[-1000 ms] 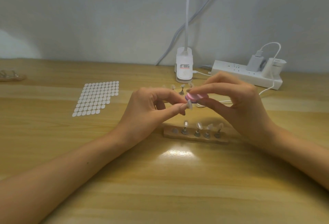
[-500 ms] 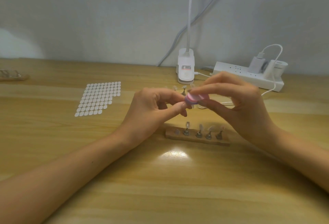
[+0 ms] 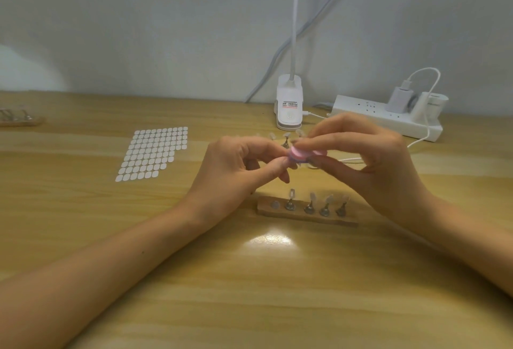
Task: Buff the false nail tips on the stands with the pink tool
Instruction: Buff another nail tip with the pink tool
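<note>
My right hand (image 3: pixel 369 160) pinches a small pink buffing tool (image 3: pixel 301 154) between thumb and fingers, above the table's middle. My left hand (image 3: pixel 236 171) pinches a small stand with a clear false nail tip, mostly hidden by the fingers, and holds it against the pink tool. Below both hands lies a wooden base (image 3: pixel 302 214) carrying several metal stands with clear nail tips (image 3: pixel 312 198); its leftmost spot shows only a round disc (image 3: pixel 274 205). More nail tips on stands (image 3: pixel 286 137) show behind my hands.
A sheet of white adhesive tabs (image 3: pixel 154 153) lies to the left. A white clip lamp base (image 3: pixel 289 107), a power strip (image 3: pixel 385 118) with chargers and a white cable stand at the back. Another wooden stand (image 3: pixel 16 119) sits at the far left edge.
The pink tool has shifted slightly against the nail tip held in my left hand. Both hands stay in nearly the same place.
</note>
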Available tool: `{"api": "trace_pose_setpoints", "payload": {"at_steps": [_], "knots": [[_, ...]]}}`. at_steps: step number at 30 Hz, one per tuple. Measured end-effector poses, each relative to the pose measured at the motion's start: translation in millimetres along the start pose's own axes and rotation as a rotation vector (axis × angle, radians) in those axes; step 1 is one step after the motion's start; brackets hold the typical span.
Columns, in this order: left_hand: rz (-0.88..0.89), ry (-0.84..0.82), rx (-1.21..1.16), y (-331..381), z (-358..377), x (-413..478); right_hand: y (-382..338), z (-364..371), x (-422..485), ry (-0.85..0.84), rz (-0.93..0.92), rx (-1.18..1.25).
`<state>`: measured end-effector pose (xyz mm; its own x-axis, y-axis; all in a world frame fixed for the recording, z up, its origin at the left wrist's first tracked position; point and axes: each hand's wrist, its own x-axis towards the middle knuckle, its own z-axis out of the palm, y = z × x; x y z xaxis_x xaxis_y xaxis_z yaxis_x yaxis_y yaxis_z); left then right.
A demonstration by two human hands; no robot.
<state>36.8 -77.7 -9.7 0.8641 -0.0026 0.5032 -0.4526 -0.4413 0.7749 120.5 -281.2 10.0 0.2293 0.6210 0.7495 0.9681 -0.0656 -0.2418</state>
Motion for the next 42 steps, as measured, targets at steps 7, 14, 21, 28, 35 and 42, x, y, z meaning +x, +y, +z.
{"api": "trace_pose_setpoints", "payload": {"at_steps": [7, 14, 21, 28, 35, 42], "knots": [[-0.008, 0.000, -0.005, 0.0, -0.5, -0.4, 0.2, -0.3, 0.4, 0.012, 0.007, -0.008], [-0.016, -0.003, -0.013, -0.2, 0.2, 0.5, 0.9, -1.6, 0.8, 0.019, -0.015, -0.022], [-0.057, 0.007, -0.048, 0.4, 0.0, 1.1, 5.4, -2.9, 0.2, 0.033, 0.015, -0.041], [-0.067, -0.017, -0.107, 3.0, 0.9, 1.5, 10.1, -5.0, -2.9, 0.040, 0.065, -0.047], [-0.091, 0.047, -0.116, 1.6, -0.5, 3.3, 3.6, -3.6, -0.2, 0.110, 0.146, 0.056], [-0.116, 0.087, -0.174, 3.8, 0.1, 2.9, -0.6, 1.9, -3.0, 0.074, 0.138, 0.074]]}}
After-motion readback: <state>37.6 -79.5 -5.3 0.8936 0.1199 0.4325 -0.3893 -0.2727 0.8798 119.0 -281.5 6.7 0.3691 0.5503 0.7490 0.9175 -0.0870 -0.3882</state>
